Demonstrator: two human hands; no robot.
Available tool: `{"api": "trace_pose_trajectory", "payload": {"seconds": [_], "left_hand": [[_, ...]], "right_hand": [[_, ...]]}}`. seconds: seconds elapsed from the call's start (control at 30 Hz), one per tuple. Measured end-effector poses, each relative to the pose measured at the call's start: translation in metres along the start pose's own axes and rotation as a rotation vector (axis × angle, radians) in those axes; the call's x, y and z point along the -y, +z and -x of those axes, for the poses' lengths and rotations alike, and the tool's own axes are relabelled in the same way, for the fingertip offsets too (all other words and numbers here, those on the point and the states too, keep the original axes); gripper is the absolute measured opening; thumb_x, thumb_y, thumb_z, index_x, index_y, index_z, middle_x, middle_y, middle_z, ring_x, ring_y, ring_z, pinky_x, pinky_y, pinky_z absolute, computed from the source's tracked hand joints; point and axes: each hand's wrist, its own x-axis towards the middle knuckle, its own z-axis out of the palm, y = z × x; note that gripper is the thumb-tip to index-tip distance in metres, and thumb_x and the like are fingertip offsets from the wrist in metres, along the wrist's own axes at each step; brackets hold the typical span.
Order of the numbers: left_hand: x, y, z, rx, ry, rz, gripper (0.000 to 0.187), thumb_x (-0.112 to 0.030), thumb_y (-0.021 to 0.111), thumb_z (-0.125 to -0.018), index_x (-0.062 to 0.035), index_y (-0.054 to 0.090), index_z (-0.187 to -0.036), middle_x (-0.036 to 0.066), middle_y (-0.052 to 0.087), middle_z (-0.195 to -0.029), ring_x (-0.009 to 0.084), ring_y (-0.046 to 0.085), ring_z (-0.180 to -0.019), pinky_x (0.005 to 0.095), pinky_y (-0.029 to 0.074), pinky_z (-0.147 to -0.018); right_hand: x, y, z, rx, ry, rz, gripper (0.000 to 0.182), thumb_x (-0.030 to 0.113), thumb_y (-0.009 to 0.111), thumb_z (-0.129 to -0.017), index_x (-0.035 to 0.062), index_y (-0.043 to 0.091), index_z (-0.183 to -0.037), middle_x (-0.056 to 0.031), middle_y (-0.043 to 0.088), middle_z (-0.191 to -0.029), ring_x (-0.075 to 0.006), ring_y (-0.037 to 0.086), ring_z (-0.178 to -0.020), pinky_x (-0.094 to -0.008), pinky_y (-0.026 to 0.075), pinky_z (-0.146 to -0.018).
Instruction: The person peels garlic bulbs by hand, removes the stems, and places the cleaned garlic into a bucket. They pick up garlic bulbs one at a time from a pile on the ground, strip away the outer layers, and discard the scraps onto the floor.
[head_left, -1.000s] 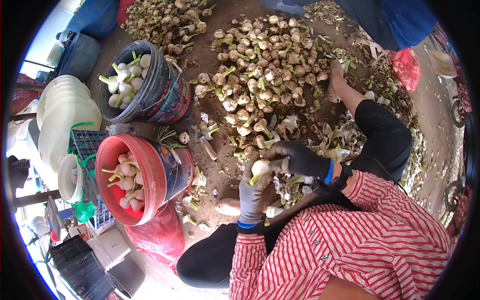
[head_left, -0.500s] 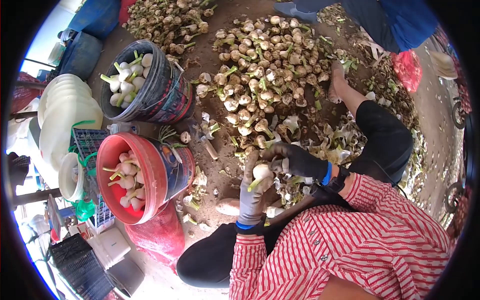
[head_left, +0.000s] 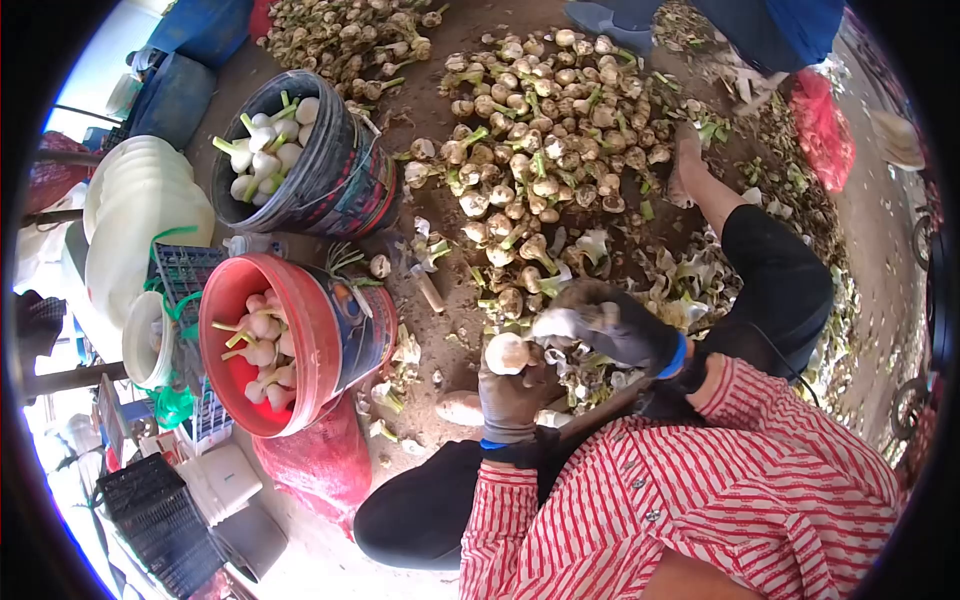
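White peeled garlic bulb [head_left: 507, 353]: gripped in gloved left hand [head_left: 512, 395], over the ground beside the red bucket [head_left: 318, 345]. Right hand [head_left: 605, 322] pinches loose skin. Step judged: final peeling; next, a short toss into that bucket.

The right hand [head_left: 610, 325] is smeared by motion, so its fingers cannot be told apart. The left hand [head_left: 512, 395] wraps a garlic bulb [head_left: 507, 353], and the bulb's underside is hidden in the glove. The round lens edge cuts off the far garlic pile [head_left: 350, 35] at the top, a blue-clothed person [head_left: 770, 25] at the top right, and the black crate [head_left: 160, 530] at the lower left. The red bucket [head_left: 320, 330] hides its lower bulbs behind its wall.
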Motion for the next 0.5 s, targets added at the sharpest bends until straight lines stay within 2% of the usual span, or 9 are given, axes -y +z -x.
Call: {"api": "trace_pose_trajectory", "payload": {"seconds": [0.03, 0.1, 0.13, 0.17, 0.23, 0.27, 0.3, 0.37, 0.5], "left_hand": [[0.001, -0.001, 0.000, -0.003, 0.001, 0.000, 0.023, -0.029, 0.051, -0.088, -0.0086, 0.057, -0.096, 0.003, 0.056, -0.067, 0.0097, 0.044, -0.048, 0.0163, 0.034, -0.045], [0.003, -0.001, 0.000, -0.065, 0.281, -0.374, 0.017, -0.019, 0.049, -0.087, -0.0079, 0.054, -0.098, 0.006, 0.056, -0.073, 0.0100, 0.045, -0.052, 0.0181, 0.035, -0.046], [0.001, -0.003, 0.001, 0.007, 0.273, -0.384, 0.020, -0.001, 0.048, -0.081, -0.0070, 0.049, -0.100, 0.005, 0.055, -0.081, 0.0095, 0.048, -0.061, 0.0176, 0.035, -0.046], [-0.004, -0.009, 0.000, 0.012, 0.270, -0.383, 0.020, -0.001, 0.048, -0.081, -0.0070, 0.049, -0.100, 0.005, 0.055, -0.081, 0.0095, 0.048, -0.061, 0.0176, 0.035, -0.046], [-0.020, -0.025, -0.003, 0.083, -0.018, 0.054, 0.025, 0.005, 0.048, -0.079, -0.0064, 0.048, -0.101, 0.006, 0.055, -0.091, 0.0085, 0.050, -0.070, 0.0176, 0.036, -0.046], [-0.031, -0.027, 0.000, -0.103, 0.233, -0.133, 0.018, -0.007, 0.050, -0.083, -0.0066, 0.050, -0.102, 0.007, 0.057, -0.090, 0.0088, 0.052, -0.070, 0.0173, 0.037, -0.046], [-0.046, -0.027, 0.002, -0.291, 0.484, -0.321, 0.020, -0.020, 0.051, -0.087, -0.0068, 0.053, -0.102, 0.008, 0.058, -0.089, 0.0091, 0.054, -0.071, 0.0170, 0.037, -0.046], [-0.098, 0.016, 0.032, 0.186, 0.543, 0.335, 0.040, -0.040, 0.049, -0.088, -0.0073, 0.054, -0.110, 0.009, 0.061, -0.093, 0.0107, 0.058, -0.072, 0.0174, 0.040, -0.048], [-0.110, 0.025, 0.032, 0.246, 0.684, 0.169, 0.049, -0.040, 0.041, -0.091, -0.0054, 0.043, -0.126, 0.010, 0.058, -0.109, 0.0162, 0.059, -0.085, 0.0246, 0.048, -0.062]], "right_hand": [[0.004, 0.000, 0.003, 0.001, 0.002, -0.003, 0.027, 0.027, 0.052, -0.090, -0.0006, 0.055, -0.088, -0.0051, 0.059, -0.088, -0.0134, 0.054, -0.086, -0.0291, 0.042, -0.079], [0.012, -0.005, 0.010, 0.220, -0.063, 0.123, 0.026, 0.026, 0.054, -0.089, 0.0001, 0.056, -0.087, -0.0050, 0.059, -0.090, -0.0141, 0.054, -0.086, -0.0297, 0.041, -0.080], [0.014, -0.006, 0.010, 0.234, 0.044, 0.041, 0.018, 0.018, 0.056, -0.086, 0.0008, 0.056, -0.086, -0.0057, 0.059, -0.089, -0.0151, 0.055, -0.084, -0.0302, 0.043, -0.078], [0.016, -0.012, 0.010, 0.231, 0.041, 0.045, 0.018, 0.018, 0.056, -0.086, 0.0008, 0.056, -0.086, -0.0057, 0.059, -0.089, -0.0151, 0.055, -0.084, -0.0302, 0.043, -0.078], [0.016, -0.036, 0.009, 0.082, 0.515, 0.496, 0.014, 0.011, 0.057, -0.081, -0.0004, 0.056, -0.089, -0.0060, 0.059, -0.086, -0.0156, 0.056, -0.080, -0.0308, 0.044, -0.074], [-0.006, -0.068, 0.011, 0.146, 0.296, 0.764, 0.024, 0.014, 0.059, -0.076, -0.0010, 0.057, -0.095, -0.0095, 0.061, -0.089, -0.0188, 0.059, -0.080, -0.0322, 0.046, -0.071], [-0.011, -0.088, 0.015, 0.143, 0.298, 0.769, 0.024, 0.014, 0.059, -0.076, -0.0010, 0.057, -0.095, -0.0095, 0.061, -0.089, -0.0188, 0.059, -0.080, -0.0322, 0.046, -0.071], [-0.022, -0.118, 0.013, 0.058, 0.346, 1.760, 0.033, 0.024, 0.060, -0.074, 0.0025, 0.059, -0.099, -0.0115, 0.063, -0.090, -0.0266, 0.061, -0.081, -0.0352, 0.047, -0.071], [-0.094, -0.167, -0.031, -0.292, 0.070, 1.560, 0.043, 0.028, 0.058, -0.075, 0.0059, 0.056, -0.112, -0.0181, 0.058, -0.107, -0.0316, 0.056, -0.098, -0.0376, 0.044, -0.084]]}}
